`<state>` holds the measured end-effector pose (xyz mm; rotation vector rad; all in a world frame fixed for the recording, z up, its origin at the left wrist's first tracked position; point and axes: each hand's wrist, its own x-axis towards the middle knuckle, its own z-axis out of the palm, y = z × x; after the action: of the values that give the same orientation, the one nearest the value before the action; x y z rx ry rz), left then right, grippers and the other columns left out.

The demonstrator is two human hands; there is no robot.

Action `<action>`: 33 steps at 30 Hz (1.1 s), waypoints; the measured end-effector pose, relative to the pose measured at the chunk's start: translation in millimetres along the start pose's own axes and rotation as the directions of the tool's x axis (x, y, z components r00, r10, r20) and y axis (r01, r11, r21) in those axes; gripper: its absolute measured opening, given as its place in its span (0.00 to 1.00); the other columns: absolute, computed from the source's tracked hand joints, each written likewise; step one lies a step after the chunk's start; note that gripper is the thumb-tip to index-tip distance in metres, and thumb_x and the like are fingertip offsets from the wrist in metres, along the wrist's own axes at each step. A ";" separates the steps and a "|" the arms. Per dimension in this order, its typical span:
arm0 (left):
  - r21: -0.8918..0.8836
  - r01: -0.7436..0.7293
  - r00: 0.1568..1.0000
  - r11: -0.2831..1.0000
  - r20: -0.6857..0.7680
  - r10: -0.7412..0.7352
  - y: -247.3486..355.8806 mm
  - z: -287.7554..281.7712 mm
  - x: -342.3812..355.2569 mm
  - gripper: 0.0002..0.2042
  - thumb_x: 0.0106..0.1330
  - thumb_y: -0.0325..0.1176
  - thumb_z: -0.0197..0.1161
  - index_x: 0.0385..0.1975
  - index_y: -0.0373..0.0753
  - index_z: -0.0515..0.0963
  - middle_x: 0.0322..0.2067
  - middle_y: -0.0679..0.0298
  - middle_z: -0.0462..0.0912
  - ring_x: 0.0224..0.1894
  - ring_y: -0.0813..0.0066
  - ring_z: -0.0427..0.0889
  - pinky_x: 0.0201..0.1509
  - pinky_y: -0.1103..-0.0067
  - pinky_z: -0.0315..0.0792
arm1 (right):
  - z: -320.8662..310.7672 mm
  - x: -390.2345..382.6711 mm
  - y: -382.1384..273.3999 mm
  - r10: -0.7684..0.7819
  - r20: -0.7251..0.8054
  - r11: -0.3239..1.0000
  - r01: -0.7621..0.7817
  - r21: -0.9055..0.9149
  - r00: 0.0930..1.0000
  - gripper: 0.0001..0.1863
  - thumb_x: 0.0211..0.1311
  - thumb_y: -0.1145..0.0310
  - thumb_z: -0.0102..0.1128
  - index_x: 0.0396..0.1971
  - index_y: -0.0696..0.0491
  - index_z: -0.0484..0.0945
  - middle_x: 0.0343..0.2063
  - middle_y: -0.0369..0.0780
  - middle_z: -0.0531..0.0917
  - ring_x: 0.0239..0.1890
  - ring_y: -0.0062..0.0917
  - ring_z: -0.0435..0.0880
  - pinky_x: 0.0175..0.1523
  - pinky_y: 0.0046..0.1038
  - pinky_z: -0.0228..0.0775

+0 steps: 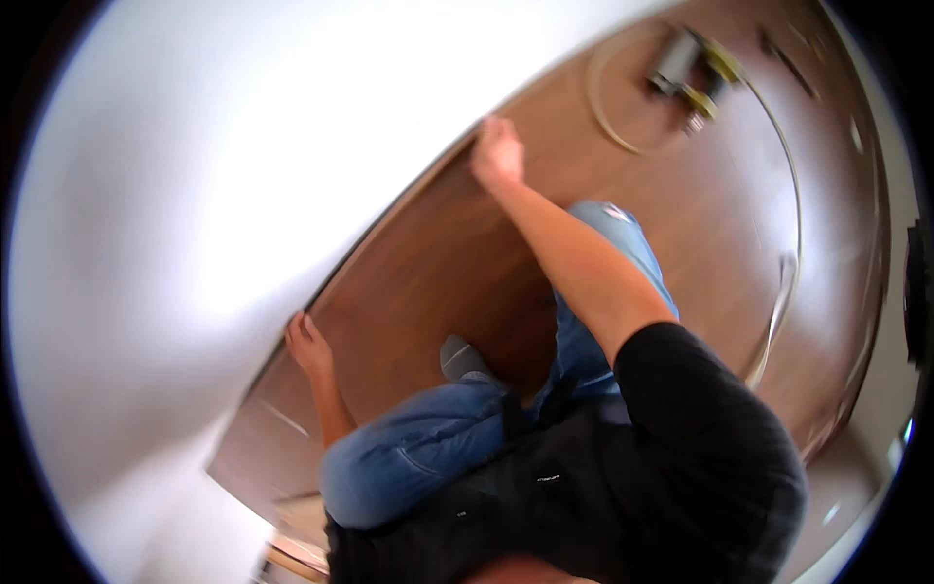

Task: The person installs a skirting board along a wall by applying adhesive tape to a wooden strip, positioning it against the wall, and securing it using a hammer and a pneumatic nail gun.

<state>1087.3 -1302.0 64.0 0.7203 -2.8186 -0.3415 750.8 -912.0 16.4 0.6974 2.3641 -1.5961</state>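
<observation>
A long thin brown trim strip [384,219] runs along the foot of the white wall [224,175], where it meets the wood-look floor [409,273]. My left hand [309,346] is at the strip's nearer stretch, fingertips bent onto its edge against the wall. Farther along and to the right, my right hand [498,154] is closed at the same edge, with the arm stretched out over my raised knee. Blur hides exactly how the fingers grip the strip.
A corded power tool [681,63] with a grey body and yellow-green parts lies at the far right. Its pale cord [793,185] curves down the right side. Beyond it is a slim dark tool [790,63]. My grey-socked foot [462,358] rests between my knees.
</observation>
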 end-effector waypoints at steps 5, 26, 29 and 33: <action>-0.803 0.578 0.642 0.147 0.335 -0.689 -123.4 -23.8 -37.9 0.20 0.81 0.43 0.54 0.62 0.36 0.68 0.55 0.47 0.79 0.52 0.51 0.84 0.55 0.63 0.81 | 23.8 2.7 10.0 -0.291 0.138 0.928 0.314 -0.201 0.947 0.22 0.78 0.51 0.44 0.52 0.55 0.73 0.41 0.48 0.81 0.34 0.41 0.84 0.37 0.39 0.79; -0.882 0.472 0.552 -0.010 0.304 -0.777 -113.0 9.2 -8.8 0.41 0.84 0.43 0.48 0.79 0.36 0.24 0.57 0.46 0.77 0.43 0.65 0.87 0.51 0.70 0.80 | -0.5 1.6 -6.0 -0.006 0.198 0.998 -0.007 0.064 0.980 0.32 0.82 0.44 0.32 0.72 0.52 0.60 0.55 0.51 0.80 0.38 0.40 0.88 0.38 0.34 0.84; -0.886 0.464 0.535 -0.009 0.288 -0.794 -121.5 10.9 -21.7 0.41 0.84 0.43 0.47 0.79 0.36 0.24 0.57 0.46 0.77 0.42 0.64 0.87 0.49 0.70 0.81 | 0.0 -4.9 0.1 -0.011 0.224 0.998 -0.002 0.059 0.975 0.33 0.82 0.43 0.35 0.71 0.54 0.61 0.55 0.50 0.81 0.40 0.41 0.89 0.40 0.34 0.85; -0.901 0.414 0.475 -0.132 0.337 -0.813 -132.8 7.4 -18.3 0.38 0.84 0.44 0.47 0.80 0.36 0.33 0.55 0.45 0.79 0.41 0.62 0.89 0.47 0.68 0.84 | -4.7 0.0 13.2 -0.015 0.213 0.998 0.000 0.070 0.977 0.34 0.81 0.42 0.35 0.72 0.53 0.60 0.55 0.50 0.81 0.43 0.41 0.89 0.43 0.35 0.85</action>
<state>1160.0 -1405.1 18.0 1.5144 -1.0658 -1.6710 757.7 -903.7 7.5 0.5016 2.1704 -1.6716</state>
